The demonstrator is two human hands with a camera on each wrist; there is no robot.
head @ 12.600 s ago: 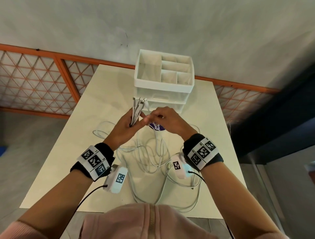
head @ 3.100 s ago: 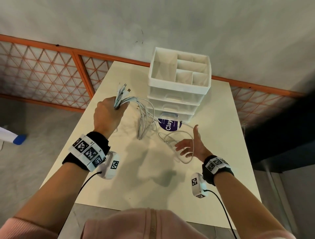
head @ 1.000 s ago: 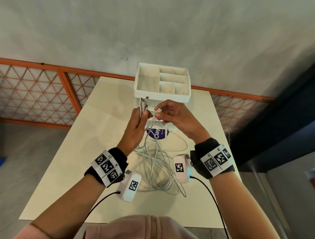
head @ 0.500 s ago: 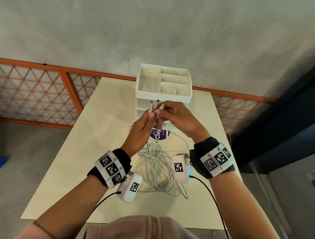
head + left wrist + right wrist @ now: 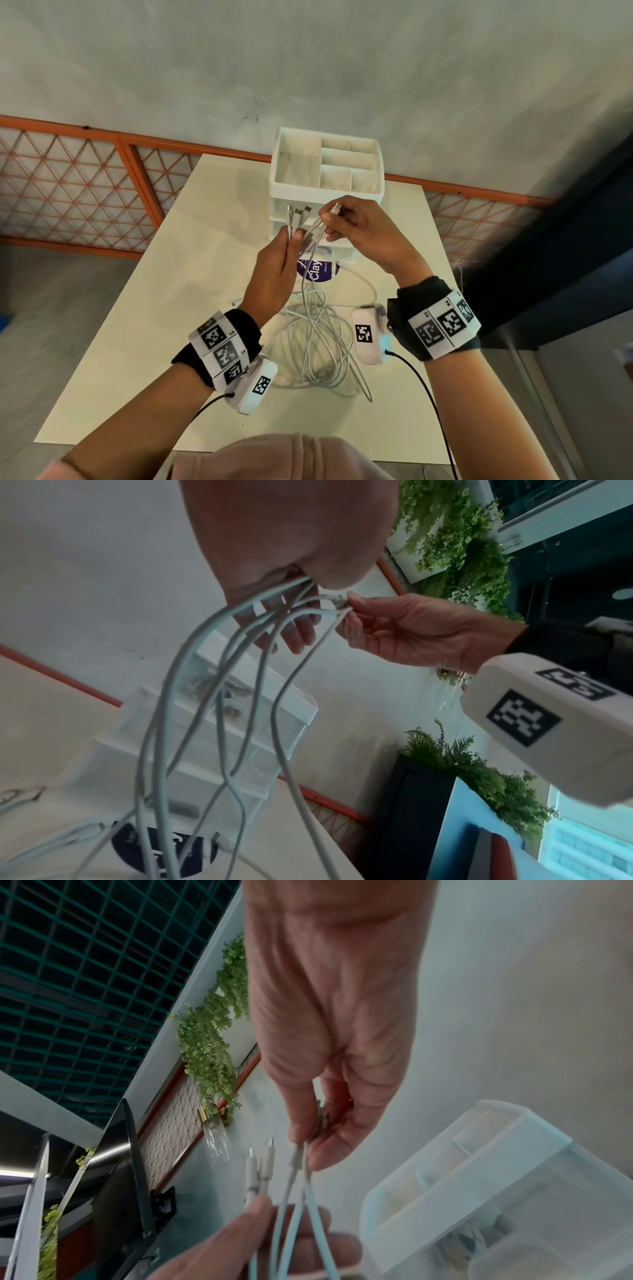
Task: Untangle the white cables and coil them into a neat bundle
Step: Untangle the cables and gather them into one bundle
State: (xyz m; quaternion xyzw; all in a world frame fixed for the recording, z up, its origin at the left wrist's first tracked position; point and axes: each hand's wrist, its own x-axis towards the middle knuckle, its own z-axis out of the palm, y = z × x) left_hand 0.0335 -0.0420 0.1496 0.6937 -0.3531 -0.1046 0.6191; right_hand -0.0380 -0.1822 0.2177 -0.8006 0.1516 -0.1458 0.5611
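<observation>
Several white cables (image 5: 315,346) hang from both raised hands down to a loose heap on the cream table (image 5: 144,329). My left hand (image 5: 291,236) grips a bunch of them just below three plug ends (image 5: 298,214) that stick up. My right hand (image 5: 334,219) pinches two more plug ends (image 5: 337,207) beside it, in front of the white drawer unit (image 5: 327,164). The left wrist view shows the cables (image 5: 219,696) falling from my left hand (image 5: 301,574) while the right hand (image 5: 349,610) holds two ends. The right wrist view shows the right hand (image 5: 303,1139) pinching the two cables (image 5: 298,1172).
The white drawer unit with an open compartment tray on top stands at the table's far middle. A round purple-labelled tub (image 5: 318,269) sits in front of it, under the hanging cables. An orange lattice railing (image 5: 78,192) runs behind the table. Dark furniture (image 5: 548,257) stands to the right.
Over the last second both hands stayed raised in front of the drawer unit. My right hand has drawn its plug ends a little to the right, away from the left hand's bunch.
</observation>
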